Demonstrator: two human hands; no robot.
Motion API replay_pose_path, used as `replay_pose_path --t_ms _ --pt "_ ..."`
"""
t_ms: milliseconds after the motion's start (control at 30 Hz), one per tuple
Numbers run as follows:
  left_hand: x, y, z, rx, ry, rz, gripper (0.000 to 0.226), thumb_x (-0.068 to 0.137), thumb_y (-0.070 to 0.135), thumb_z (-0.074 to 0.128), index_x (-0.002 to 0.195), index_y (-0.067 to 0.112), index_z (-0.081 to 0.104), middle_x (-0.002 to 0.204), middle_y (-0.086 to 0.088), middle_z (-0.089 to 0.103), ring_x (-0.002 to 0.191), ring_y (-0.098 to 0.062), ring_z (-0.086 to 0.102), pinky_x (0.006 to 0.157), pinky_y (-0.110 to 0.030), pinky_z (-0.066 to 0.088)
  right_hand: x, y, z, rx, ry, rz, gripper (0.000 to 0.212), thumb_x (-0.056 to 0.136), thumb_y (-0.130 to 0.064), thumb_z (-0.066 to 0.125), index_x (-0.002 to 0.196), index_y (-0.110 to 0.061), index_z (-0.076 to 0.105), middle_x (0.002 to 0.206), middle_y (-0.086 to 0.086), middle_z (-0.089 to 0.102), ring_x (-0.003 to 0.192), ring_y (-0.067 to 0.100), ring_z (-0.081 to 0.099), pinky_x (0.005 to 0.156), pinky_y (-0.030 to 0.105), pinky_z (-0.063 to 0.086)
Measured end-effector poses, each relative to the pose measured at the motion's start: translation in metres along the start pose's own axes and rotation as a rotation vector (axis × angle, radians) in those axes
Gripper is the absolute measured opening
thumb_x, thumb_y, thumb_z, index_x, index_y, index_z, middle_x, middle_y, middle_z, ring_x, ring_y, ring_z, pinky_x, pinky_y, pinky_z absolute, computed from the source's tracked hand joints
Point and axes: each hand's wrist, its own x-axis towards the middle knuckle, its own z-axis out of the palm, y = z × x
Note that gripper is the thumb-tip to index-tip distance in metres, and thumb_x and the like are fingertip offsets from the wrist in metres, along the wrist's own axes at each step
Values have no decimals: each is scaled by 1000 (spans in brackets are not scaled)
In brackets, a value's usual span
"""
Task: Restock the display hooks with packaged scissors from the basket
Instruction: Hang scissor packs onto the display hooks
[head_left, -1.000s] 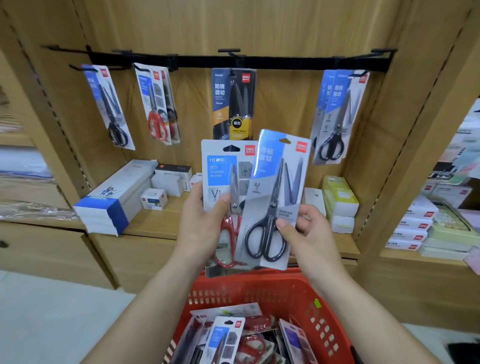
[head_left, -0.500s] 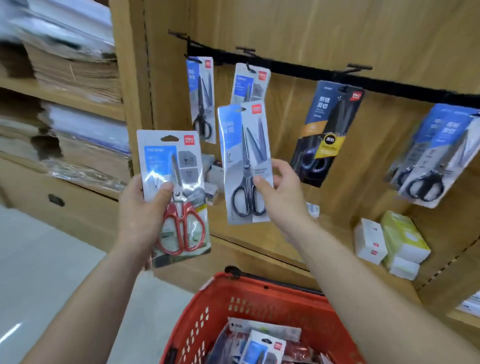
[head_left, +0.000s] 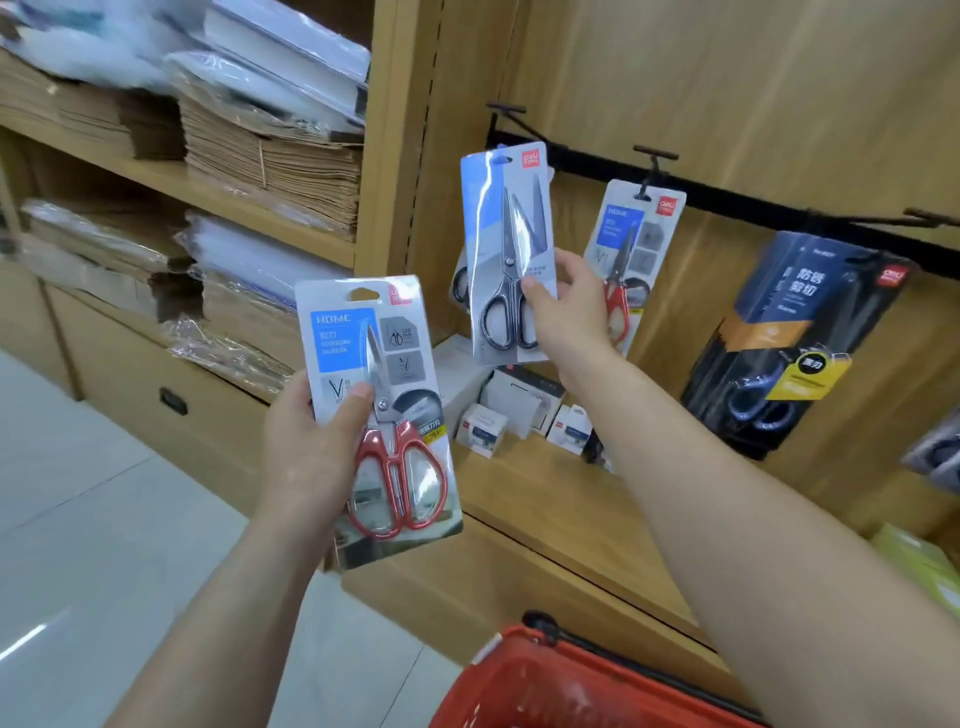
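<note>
My left hand (head_left: 306, 457) grips a pack of red-handled scissors (head_left: 387, 415), held low in front of the shelf edge. My right hand (head_left: 566, 317) pinches a pack of black-handled scissors (head_left: 506, 254) and holds it up at the leftmost hook (head_left: 506, 111) of the black rail (head_left: 727, 195). A same-looking pack hangs partly hidden behind it. Further right hang a red-handled pack (head_left: 631, 260) and a dark navy pack (head_left: 789, 338). The red basket (head_left: 561, 686) shows its rim at the bottom.
Small white boxes (head_left: 511, 410) stand on the wooden shelf (head_left: 561, 509) under the hooks. To the left, stacks of brown paper and wrapped sheets (head_left: 260, 150) fill another shelving unit. A green box (head_left: 919, 566) sits at the right edge. Pale floor tiles lie below left.
The view has swung left. My right hand has raised the black-handled pack up to the leftmost hook. My left hand keeps the red-handled pack low.
</note>
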Motion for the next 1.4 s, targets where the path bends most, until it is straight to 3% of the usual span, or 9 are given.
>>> replay_pose_path --t_ms 233,400,600,767,867,967,1133,1267,1400 --pt "6 -4 1 -60 -11 -42 9 101 26 65 110 29 66 93 3 80 79 -20 79 72 -43 62 19 3 18 3 61 -37 33 103 -18 59 135 -22 58 111 -8 71 99 8 69 93 38 60" --pt "8 -4 3 -63 -15 -50 11 100 28 66 111 28 66 95 2 80 81 -20 79 76 -47 64 23 12 23 -29 91 -26 36 103 -21 60 138 -20 56 122 -3 70 112 17 67 100 43 56" --pt "8 -7 4 -40 -17 -32 6 99 31 67 105 32 63 95 5 79 81 -17 79 75 -45 65 42 3 23 -141 85 17 26 107 -23 52 129 -16 65 115 0 70 110 23 67 89 33 54" --pt "9 -11 7 -12 -26 -29 7 99 31 67 104 32 63 96 7 78 82 -15 79 76 -45 65 29 17 20 -304 11 168 63 109 -39 46 159 -4 29 162 13 38 149 32 36 118 42 33" --pt "6 -14 11 13 -50 -25 6 99 27 68 104 31 65 95 6 79 83 -16 78 77 -46 64 -9 35 9 -264 -38 151 56 107 -40 48 152 -8 42 147 5 54 136 26 50 113 41 39" --pt "0 -16 19 21 -83 -40 9 100 25 67 108 29 67 96 3 79 82 -18 79 75 -45 64 -59 45 -1 -80 -256 229 29 107 -39 49 120 -18 66 118 2 70 112 24 66 100 46 55" --pt "-16 -17 38 21 -154 -66 12 100 24 67 112 24 67 94 1 80 80 -17 78 67 -37 62 -121 38 -28 95 -507 244 19 102 -32 61 117 -22 67 107 4 78 92 17 76 76 34 62" --pt "-35 -18 56 -5 -213 -68 15 100 19 67 113 25 70 102 3 80 94 -23 78 85 -51 62 -145 45 -48 163 -444 238 44 85 -9 82 125 -19 65 110 1 78 98 19 76 84 39 64" --pt "-59 -15 72 54 -304 26 20 100 13 66 118 20 70 106 0 79 95 -18 77 82 -41 62 -158 45 -81 194 -297 232 42 81 1 83 116 -15 66 104 4 79 93 23 77 79 38 64"
